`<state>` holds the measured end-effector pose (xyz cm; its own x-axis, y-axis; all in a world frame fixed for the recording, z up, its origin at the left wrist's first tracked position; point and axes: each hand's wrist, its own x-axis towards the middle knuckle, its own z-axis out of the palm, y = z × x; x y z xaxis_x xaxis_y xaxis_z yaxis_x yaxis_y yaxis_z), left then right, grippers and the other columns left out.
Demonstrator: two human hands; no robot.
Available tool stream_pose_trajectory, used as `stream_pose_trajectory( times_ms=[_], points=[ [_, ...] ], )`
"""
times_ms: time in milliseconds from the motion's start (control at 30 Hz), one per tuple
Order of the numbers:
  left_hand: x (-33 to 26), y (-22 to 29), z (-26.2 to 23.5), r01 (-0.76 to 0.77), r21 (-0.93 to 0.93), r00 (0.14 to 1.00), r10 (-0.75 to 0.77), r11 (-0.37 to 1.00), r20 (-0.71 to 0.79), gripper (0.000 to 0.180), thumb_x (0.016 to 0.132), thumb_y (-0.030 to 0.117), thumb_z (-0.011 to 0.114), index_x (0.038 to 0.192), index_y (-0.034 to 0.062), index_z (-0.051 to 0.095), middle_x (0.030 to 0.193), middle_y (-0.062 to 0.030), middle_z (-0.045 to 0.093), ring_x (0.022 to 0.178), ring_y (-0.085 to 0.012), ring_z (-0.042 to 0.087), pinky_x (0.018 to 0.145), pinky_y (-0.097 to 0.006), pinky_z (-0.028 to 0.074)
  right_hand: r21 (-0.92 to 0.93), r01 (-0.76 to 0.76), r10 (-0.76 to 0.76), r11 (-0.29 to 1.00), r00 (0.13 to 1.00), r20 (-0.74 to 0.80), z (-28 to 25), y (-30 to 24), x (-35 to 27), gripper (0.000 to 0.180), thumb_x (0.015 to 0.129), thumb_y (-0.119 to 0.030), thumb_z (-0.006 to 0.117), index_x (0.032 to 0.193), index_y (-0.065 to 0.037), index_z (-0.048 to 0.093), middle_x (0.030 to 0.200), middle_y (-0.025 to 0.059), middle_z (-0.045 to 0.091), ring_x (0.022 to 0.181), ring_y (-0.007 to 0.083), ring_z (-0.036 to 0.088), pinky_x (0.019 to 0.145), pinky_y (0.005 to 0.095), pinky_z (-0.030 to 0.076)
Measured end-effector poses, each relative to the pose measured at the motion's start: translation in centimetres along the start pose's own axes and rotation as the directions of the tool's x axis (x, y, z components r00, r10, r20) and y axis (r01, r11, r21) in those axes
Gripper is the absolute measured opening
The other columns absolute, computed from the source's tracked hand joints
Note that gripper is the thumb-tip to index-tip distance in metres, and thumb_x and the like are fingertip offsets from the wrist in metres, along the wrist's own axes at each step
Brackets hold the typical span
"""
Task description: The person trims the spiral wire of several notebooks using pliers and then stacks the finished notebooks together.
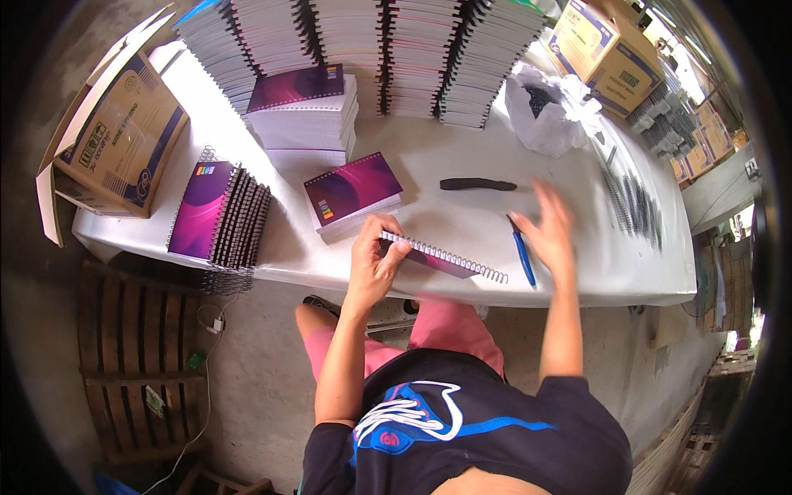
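My left hand (376,257) is closed on a notebook (441,262) with a purple cover, its metal coil turned upward. The coil runs past the notebook's right end. My right hand (546,227), somewhat blurred, has its fingers apart and nothing in it. Just left of that hand lie blue-handled pliers (523,254) on the table. Farther back is a flat black strip or tool (478,184), its kind unclear. Beyond my left hand sits a short stack of punched purple-covered pages (353,191) without coils.
Coil-bound purple notebooks (216,214) stand piled at the left by a cardboard box (124,136). A taller page stack (301,115) and high piles of bound books (351,49) line the back. Loose coils (631,198), a white plastic bag (544,115) and another box (606,58) occupy the right.
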<state>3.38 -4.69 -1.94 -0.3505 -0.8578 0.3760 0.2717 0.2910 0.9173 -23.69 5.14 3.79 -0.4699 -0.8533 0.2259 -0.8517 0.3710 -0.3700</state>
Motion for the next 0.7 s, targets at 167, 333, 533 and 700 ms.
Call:
stream_pose_trajectory(
  times_ms=[167,333,533,700],
  points=[
    [-0.1,2.2,2.4,0.043,-0.089,0.978,-0.060,0.995,-0.200,0.018,0.072,0.004,0.076,0.085,0.0002,0.065,0.085,-0.0050,0.057,0.078,-0.0115,0.052,0.070,-0.024,0.042,-0.260,-0.068,0.088,0.963,0.994,0.069,1.4,1.0,-8.2,0.069,0.087,-0.047,0.055,0.141,-0.009,0.035,0.143,0.0177,0.033,0.131,0.0385,0.030,0.102,0.0585,0.026],
    [-0.7,3.1,4.0,-0.055,0.204,0.942,0.118,0.977,-0.313,0.026,0.073,0.002,0.077,0.097,0.0012,0.070,0.087,-0.0049,0.061,0.079,-0.0106,0.055,0.071,-0.022,0.044,0.003,0.028,-0.028,1.000,0.993,-0.113,1.9,0.4,-8.9,0.048,0.097,-0.032,0.043,0.138,-0.008,0.039,0.122,0.0170,0.045,0.112,0.0343,0.042,0.098,0.0465,0.032],
    [-1.3,4.5,3.5,-0.199,0.434,0.903,0.336,0.879,-0.266,0.030,0.073,-0.002,0.074,0.103,0.0029,0.070,0.084,-0.0064,0.062,0.074,-0.0120,0.057,0.068,-0.023,0.046,0.238,0.444,-0.438,0.864,0.895,-0.080,-3.7,-10.7,-9.0,0.043,0.083,-0.029,0.066,0.125,-0.022,0.059,0.117,0.0125,0.046,0.111,0.0320,0.043,0.099,0.0459,0.029],
    [-1.4,5.3,3.0,-0.206,0.508,0.897,0.369,0.836,-0.244,0.036,0.070,-0.005,0.073,0.105,0.0052,0.070,0.078,-0.0027,0.058,0.070,-0.0115,0.053,0.065,-0.023,0.045,0.252,0.453,-0.451,0.855,0.890,-0.069,-3.5,-12.3,-9.0,0.046,0.080,-0.027,0.067,0.125,-0.028,0.058,0.122,0.0115,0.045,0.116,0.0319,0.041,0.102,0.0512,0.023]
  ],
)
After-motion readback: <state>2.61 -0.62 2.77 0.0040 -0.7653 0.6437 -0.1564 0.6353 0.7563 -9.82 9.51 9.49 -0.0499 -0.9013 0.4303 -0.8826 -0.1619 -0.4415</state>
